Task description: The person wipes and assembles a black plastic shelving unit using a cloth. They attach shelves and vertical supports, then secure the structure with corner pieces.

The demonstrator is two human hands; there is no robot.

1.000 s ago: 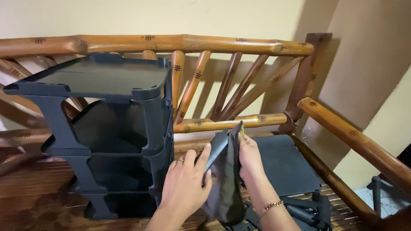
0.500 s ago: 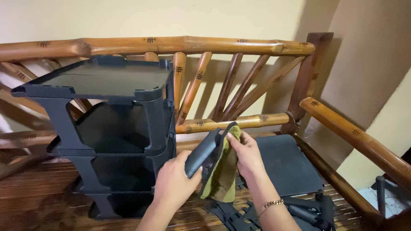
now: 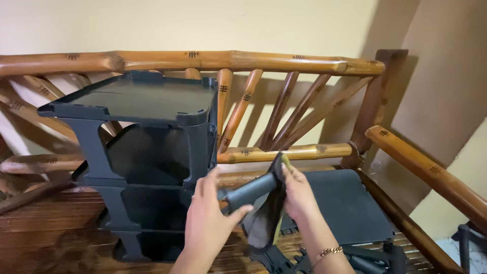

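Since half a second ago the dark grey plastic bar (image 3: 252, 190) has swung from a steep tilt to nearly level, rising only slightly towards its right end, and both hands have moved a little lower and to the right.

The left hand (image 3: 210, 220) has its fingers (image 3: 237, 213) curled partly closed around the bar's left end, thumb on the upper side. The right hand (image 3: 299, 195) pinches a grey cloth with a yellow-green inner face (image 3: 266, 218) against the bar's right end, fingers closed on the fabric; the cloth hangs limp and creased below the bar.

Bar and cloth are held just to the right of the tall black plastic tiered shelf unit (image 3: 147, 162), in front of its lower tiers. That unit is matt and smooth, with flat rimmed trays on square posts; its open compartments look dark, and what they hold cannot be made out.

Further right of the shelf unit a flat black plastic panel (image 3: 345, 208) lies on the slatted seat of the glossy brown bamboo bench (image 3: 243, 61), whose round poles fan out behind the unit. Loose black plastic pieces (image 3: 355, 259) lie below the panel.
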